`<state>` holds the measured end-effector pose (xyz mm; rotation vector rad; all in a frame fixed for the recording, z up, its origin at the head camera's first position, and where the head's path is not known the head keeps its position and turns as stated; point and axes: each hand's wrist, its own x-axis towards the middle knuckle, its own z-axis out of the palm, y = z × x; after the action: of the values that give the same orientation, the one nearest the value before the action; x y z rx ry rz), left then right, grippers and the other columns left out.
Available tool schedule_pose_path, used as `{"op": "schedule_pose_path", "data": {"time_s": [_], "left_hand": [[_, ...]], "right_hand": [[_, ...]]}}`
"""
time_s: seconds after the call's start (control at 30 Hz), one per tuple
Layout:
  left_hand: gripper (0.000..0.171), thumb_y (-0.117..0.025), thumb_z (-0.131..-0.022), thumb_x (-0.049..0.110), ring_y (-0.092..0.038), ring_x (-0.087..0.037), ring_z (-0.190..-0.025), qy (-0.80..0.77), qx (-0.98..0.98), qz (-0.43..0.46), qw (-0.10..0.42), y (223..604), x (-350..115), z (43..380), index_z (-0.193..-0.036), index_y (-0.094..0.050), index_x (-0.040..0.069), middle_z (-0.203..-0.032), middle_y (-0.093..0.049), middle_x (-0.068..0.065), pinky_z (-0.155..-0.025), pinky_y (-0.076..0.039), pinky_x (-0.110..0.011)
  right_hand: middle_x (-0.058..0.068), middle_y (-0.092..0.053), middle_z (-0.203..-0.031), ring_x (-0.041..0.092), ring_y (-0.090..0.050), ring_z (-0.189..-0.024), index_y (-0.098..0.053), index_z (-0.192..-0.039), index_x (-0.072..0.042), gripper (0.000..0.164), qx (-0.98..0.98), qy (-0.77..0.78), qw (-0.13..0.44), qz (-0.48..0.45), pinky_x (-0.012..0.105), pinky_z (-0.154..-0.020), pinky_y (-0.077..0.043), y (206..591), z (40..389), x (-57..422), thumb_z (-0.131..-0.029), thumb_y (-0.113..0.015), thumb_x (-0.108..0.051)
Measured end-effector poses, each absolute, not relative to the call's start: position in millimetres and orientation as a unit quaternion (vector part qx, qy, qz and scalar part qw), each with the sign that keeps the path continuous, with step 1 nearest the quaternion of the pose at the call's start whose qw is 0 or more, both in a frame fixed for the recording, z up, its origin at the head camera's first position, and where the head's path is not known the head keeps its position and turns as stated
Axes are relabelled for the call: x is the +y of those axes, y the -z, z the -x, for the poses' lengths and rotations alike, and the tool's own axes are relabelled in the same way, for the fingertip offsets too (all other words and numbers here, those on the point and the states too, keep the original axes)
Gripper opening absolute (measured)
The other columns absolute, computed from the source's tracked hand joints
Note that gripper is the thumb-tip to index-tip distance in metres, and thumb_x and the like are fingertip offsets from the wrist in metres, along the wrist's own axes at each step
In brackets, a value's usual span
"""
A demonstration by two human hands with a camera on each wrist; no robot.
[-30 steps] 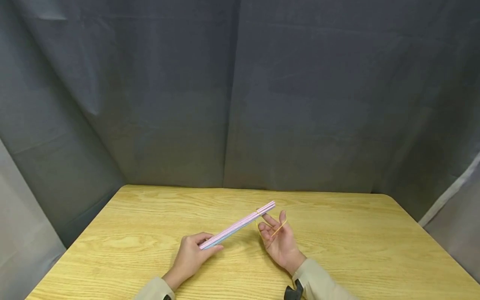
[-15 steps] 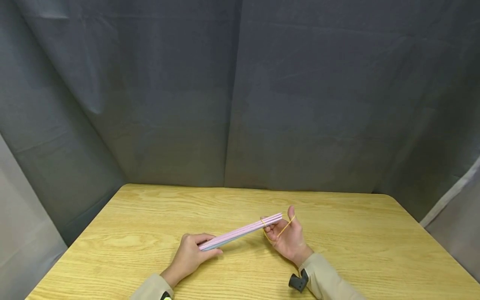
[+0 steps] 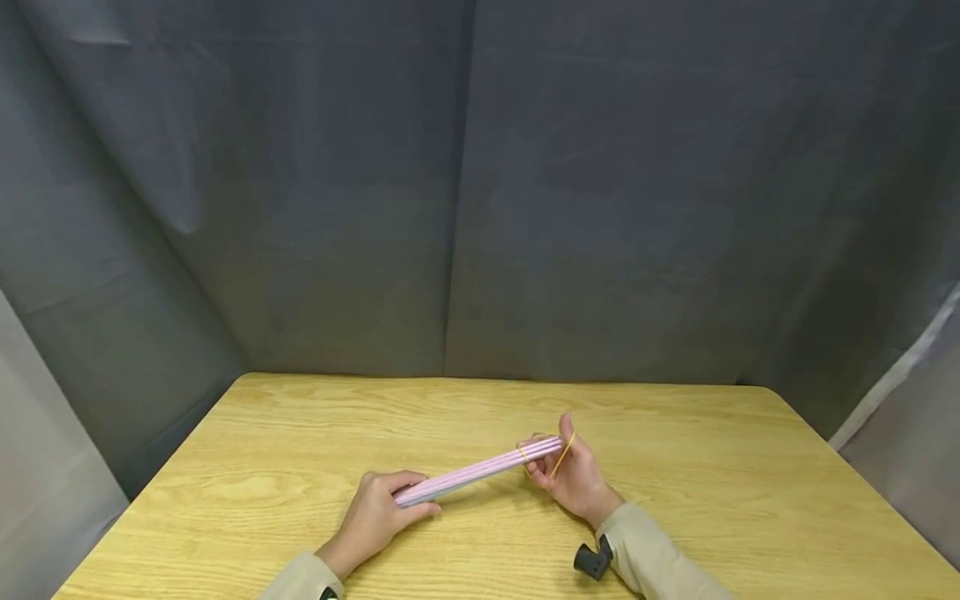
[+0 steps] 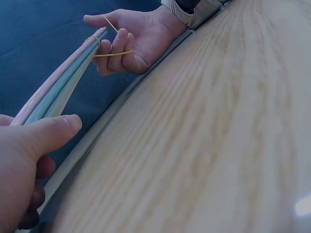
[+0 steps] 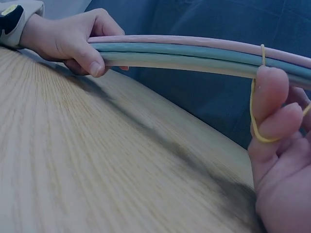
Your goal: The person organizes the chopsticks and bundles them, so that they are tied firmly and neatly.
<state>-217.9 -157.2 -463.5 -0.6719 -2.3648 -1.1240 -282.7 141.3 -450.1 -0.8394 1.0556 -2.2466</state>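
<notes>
Left hand (image 3: pixel 372 510) grips near end of pink, teal and pale-green rod bundle (image 3: pixel 476 472), which slants above wooden table (image 3: pixel 712 467) between both hands. Right hand (image 3: pixel 576 483): thumb extended, fingers partly curled, hooked in yellow band (image 5: pixel 266 140) looping bundle's far end. Left wrist device (image 5: pixel 10 19) has yellowish mark, unreadable.

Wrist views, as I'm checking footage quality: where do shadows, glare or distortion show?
Left wrist: white glare on the tabletop, lower right; right wrist: a dark shadow across it, sticks look bowed, likely lens distortion, as the head view shows them nearly straight.
</notes>
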Motion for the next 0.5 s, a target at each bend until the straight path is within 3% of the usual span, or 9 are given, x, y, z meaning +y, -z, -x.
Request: {"op": "schedule_pose_path", "data": {"time_s": [0.23,0.5], "left_hand": [[0.025,-0.086,-0.070,0.022,-0.061,0.003,-0.066,0.391,-0.850,0.259,0.240,463.9,-157.5,219.7,-0.090,-0.075,0.012,-0.082,-0.075,-0.001,-0.057,-0.048,-0.015],[0.025,-0.085,-0.070,0.023,-0.060,0.003,-0.065,0.390,-0.851,0.256,0.241,464.4,-157.8,219.3,-0.090,-0.074,0.012,-0.082,-0.075,0.000,-0.057,-0.048,-0.016]], "right_hand": [[-0.006,-0.071,-0.087,0.001,-0.062,-0.074,-0.070,-0.108,-0.011,0.063,0.421,0.807,0.240,0.337,0.012,-0.060,-0.045,452.5,284.5,140.4,-0.107,-0.013,-0.037],[-0.011,-0.062,-0.079,-0.002,-0.052,-0.066,-0.070,-0.101,-0.017,0.025,0.502,0.778,0.183,0.331,0.012,-0.057,-0.041,452.8,283.5,135.8,-0.103,-0.045,-0.021]]}}
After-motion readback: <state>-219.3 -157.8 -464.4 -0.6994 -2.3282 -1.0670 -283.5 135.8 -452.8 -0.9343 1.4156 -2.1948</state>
